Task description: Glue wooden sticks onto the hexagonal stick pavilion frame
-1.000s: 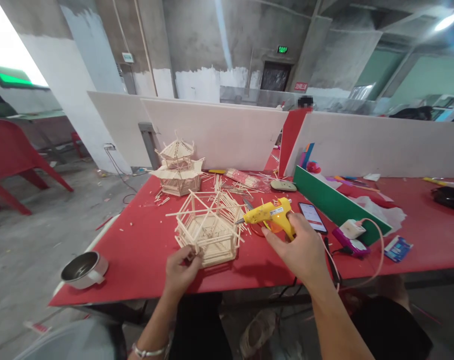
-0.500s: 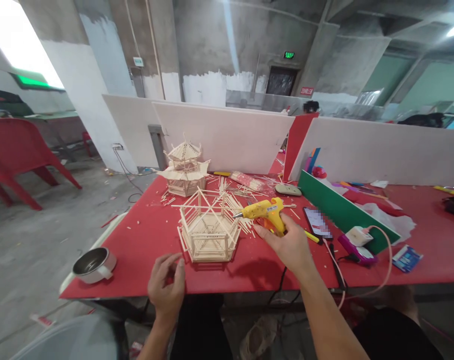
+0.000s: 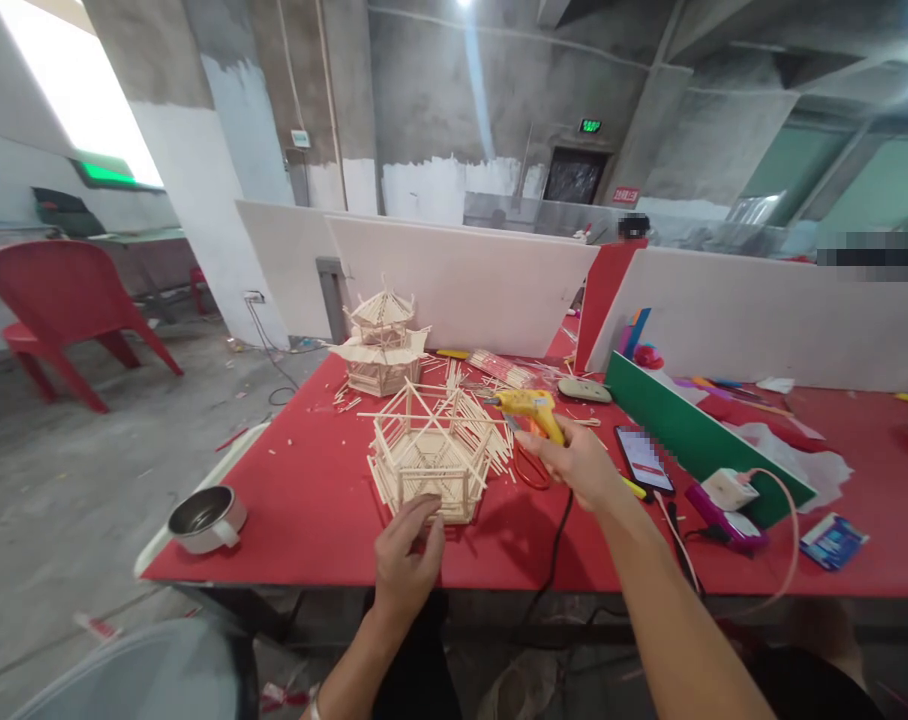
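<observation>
My right hand (image 3: pixel 585 468) grips a yellow hot glue gun (image 3: pixel 533 403) by its handle, nozzle pointing left above the table. Left of the nozzle stands a six-sided frame of thin wooden sticks (image 3: pixel 433 478) with an open lattice top. In front of this frame, my left hand (image 3: pixel 407 560) is held with thumb and fingers apart and nothing between them; its fingertips overlap the frame's front edge, and whether they touch is unclear. Loose wooden sticks (image 3: pixel 478 420) lie behind the frame. Scissors with orange handles (image 3: pixel 530 472) rest below the glue gun.
A finished-looking stick pagoda (image 3: pixel 383 345) stands at the back left. A metal cup (image 3: pixel 212 522) sits near the left corner. To the right are a phone (image 3: pixel 644 460), a green board (image 3: pixel 694 440), a purple power strip (image 3: pixel 728 522) and a blue packet (image 3: pixel 834 541). A black cord crosses the front edge.
My left hand has moved right and up to the frame's front. The glue gun has lifted slightly away from the frame, uncovering the scissors. The view has shifted a little left.
</observation>
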`<control>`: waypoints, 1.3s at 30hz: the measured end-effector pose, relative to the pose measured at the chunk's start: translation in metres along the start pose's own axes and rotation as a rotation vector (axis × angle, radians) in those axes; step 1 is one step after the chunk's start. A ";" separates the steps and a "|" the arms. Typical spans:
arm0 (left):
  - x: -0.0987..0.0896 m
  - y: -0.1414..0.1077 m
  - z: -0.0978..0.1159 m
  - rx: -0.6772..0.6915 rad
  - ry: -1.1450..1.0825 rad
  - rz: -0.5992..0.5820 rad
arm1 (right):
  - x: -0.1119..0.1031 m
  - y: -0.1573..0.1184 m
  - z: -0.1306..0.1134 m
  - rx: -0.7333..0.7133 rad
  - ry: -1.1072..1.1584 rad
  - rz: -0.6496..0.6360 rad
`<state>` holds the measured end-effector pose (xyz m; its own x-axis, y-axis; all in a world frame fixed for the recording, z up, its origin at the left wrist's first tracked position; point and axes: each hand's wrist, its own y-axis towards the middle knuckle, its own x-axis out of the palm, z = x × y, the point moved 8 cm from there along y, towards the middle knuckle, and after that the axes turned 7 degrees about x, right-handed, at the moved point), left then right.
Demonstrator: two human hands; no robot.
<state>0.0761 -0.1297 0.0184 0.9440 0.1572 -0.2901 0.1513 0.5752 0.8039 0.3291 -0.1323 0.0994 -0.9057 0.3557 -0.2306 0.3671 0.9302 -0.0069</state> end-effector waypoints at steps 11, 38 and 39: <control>0.054 -0.020 0.001 -0.131 0.055 -0.093 | 0.019 -0.036 -0.125 -0.904 -1.278 0.257; -0.005 -0.017 0.005 -0.060 0.047 0.134 | 0.058 -0.043 -0.114 -0.945 -1.170 0.286; -0.014 -0.017 0.013 -0.051 0.046 0.157 | 0.050 -0.048 -0.109 -0.885 -1.106 0.326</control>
<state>0.0643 -0.1522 0.0150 0.9401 0.2847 -0.1874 -0.0135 0.5804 0.8142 0.2426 -0.1496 0.1946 -0.0360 0.6883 -0.7245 -0.0986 0.7190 0.6880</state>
